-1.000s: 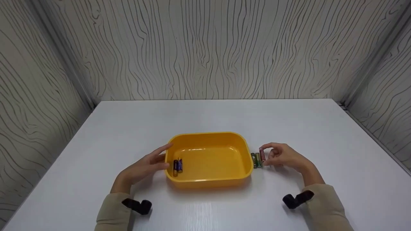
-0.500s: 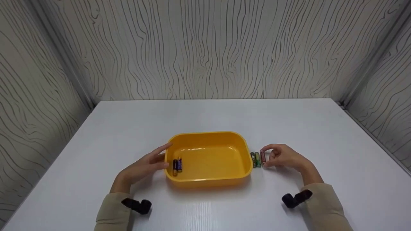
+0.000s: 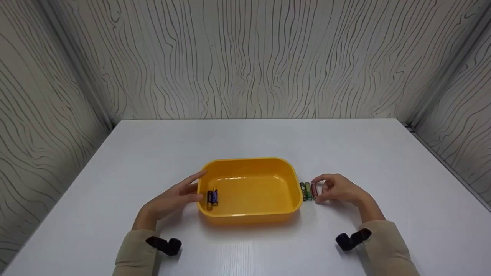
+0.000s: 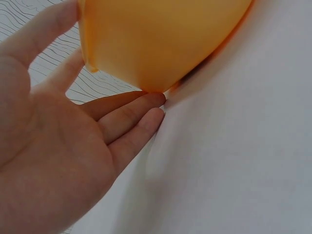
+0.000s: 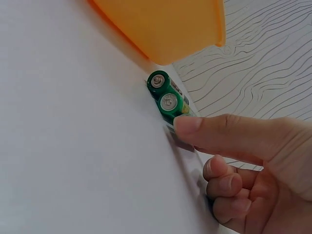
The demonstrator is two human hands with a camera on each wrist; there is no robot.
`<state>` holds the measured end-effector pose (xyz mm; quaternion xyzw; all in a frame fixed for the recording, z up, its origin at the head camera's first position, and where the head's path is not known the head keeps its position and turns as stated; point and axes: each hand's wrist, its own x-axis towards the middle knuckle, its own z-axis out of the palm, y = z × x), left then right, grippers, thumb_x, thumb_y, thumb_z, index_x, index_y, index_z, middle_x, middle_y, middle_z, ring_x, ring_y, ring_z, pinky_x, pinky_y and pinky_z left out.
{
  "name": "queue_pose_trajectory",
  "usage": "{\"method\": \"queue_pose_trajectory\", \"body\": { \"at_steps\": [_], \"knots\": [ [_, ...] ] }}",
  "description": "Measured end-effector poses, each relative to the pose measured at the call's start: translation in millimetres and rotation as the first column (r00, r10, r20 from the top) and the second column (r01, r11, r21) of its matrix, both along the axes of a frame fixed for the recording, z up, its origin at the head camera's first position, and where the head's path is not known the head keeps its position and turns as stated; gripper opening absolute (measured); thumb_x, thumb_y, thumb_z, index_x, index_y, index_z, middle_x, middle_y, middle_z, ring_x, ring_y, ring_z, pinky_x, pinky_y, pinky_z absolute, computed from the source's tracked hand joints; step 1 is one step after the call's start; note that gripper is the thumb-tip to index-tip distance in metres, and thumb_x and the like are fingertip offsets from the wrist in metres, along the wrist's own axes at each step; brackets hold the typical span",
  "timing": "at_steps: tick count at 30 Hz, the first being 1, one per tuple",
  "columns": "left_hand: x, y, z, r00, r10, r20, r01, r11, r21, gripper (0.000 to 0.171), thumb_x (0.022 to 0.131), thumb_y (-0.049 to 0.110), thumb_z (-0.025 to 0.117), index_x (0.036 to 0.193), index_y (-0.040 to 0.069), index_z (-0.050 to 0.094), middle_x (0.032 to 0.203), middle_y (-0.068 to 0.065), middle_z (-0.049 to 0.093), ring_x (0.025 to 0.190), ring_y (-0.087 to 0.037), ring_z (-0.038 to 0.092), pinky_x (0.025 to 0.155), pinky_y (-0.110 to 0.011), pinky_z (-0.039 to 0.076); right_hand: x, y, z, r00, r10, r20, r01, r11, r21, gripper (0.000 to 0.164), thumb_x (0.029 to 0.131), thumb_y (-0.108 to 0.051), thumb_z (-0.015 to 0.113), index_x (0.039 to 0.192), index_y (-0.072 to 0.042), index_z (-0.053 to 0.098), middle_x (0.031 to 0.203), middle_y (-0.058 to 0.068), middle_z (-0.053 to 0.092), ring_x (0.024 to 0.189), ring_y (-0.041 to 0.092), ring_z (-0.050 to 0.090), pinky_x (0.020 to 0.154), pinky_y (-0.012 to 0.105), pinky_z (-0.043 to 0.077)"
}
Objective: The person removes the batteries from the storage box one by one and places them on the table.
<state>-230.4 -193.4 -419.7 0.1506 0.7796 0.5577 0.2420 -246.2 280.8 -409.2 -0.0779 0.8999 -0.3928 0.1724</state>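
Note:
A yellow plastic tub (image 3: 249,218) stands mid-table. My left hand (image 3: 172,199) touches its left end with nearly straight fingers; in the left wrist view, several fingers (image 4: 124,119) lie against its lower wall. Inside the tub at the left, two dark blue batteries (image 3: 215,197) lie side by side. Two green batteries (image 3: 308,191) lie against the tub's right outer side. Right beside them, my right hand (image 3: 337,189) pinches a red battery (image 3: 314,189) end to end between thumb and index finger. In the right wrist view the thumb (image 5: 214,131) hides most of that battery.
The white table (image 3: 245,253) extends around the tub on every side. A wood-grain patterned wall (image 3: 245,61) rises behind its far edge, with side panels left and right. Black wrist cameras (image 3: 165,245) are strapped over both sleeves.
My right hand has shifted slightly toward me and lowered the red battery from a tilted hold to lie in line beside the green ones. The left hand and tub have stayed put.

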Motion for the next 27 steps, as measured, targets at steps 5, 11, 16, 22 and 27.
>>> {"method": "queue_pose_trajectory", "body": {
  "at_steps": [5, 11, 16, 22, 27],
  "knots": [
    [-0.6, -0.6, -0.4, 1.0, -0.004, -0.013, 0.004, 1.0, -0.004, 0.07, 0.094, 0.032, 0.061, 0.153, 0.035, 0.023, 0.161, -0.011, 0.025, 0.151, -0.037, 0.02, 0.118, -0.068, 0.007, 0.5, -2.4, 0.9, 1.0, -0.004, 0.003, 0.004, 1.0, 0.012, 0.062, 0.074, -0.02, 0.082, 0.128, -0.004, 0.057, 0.073, -0.003, 0.053, 0.067, 0.013, 0.047, 0.06, 0.021, 0.041],
    [0.0, -0.1, 0.3, 1.0, -0.003, -0.008, 0.003, 1.0, -0.006, 0.07, 0.094, 0.031, 0.061, 0.153, 0.035, 0.023, 0.161, -0.012, 0.025, 0.151, -0.038, 0.019, 0.117, -0.069, 0.006, -0.1, -2.5, 1.7, 1.0, -0.009, 0.019, 0.008, 1.0, 0.025, 0.064, 0.073, -0.021, 0.083, 0.129, -0.005, 0.057, 0.072, -0.003, 0.054, 0.068, 0.013, 0.048, 0.061, 0.02, 0.042],
    [1.3, 1.3, 0.9, 1.0, 0.023, -0.014, -0.023, 0.999, -0.045, 0.07, 0.092, 0.034, 0.062, 0.151, 0.038, 0.025, 0.16, -0.01, 0.028, 0.151, -0.038, 0.019, 0.116, -0.071, 0.006, 0.1, -2.4, 2.4, 0.999, -0.013, 0.031, 0.012, 0.999, 0.029, 0.065, 0.073, -0.022, 0.083, 0.13, -0.005, 0.055, 0.073, -0.003, 0.054, 0.069, 0.013, 0.048, 0.062, 0.021, 0.042],
    [2.5, 2.4, 1.7, 0.999, 0.035, -0.015, -0.036, 0.997, -0.062, 0.07, 0.092, 0.035, 0.063, 0.151, 0.038, 0.026, 0.16, -0.011, 0.028, 0.151, -0.04, 0.018, 0.115, -0.072, 0.006, 0.3, -1.9, 2.6, 1.0, -0.011, 0.029, 0.011, 1.0, 0.021, 0.067, 0.073, -0.024, 0.083, 0.131, -0.006, 0.055, 0.074, -0.003, 0.054, 0.07, 0.014, 0.048, 0.062, 0.02, 0.042],
    [1.8, 1.9, 1.4, 1.0, 0.018, -0.011, -0.019, 0.999, -0.03, 0.07, 0.094, 0.032, 0.061, 0.153, 0.035, 0.023, 0.16, -0.013, 0.027, 0.15, -0.038, 0.021, 0.117, -0.069, 0.009, -0.2, -1.4, 3.1, 1.0, -0.008, 0.019, 0.008, 1.0, 0.008, 0.066, 0.075, -0.026, 0.082, 0.132, -0.005, 0.055, 0.075, -0.003, 0.055, 0.068, 0.013, 0.048, 0.061, 0.02, 0.043]
  ]
}}
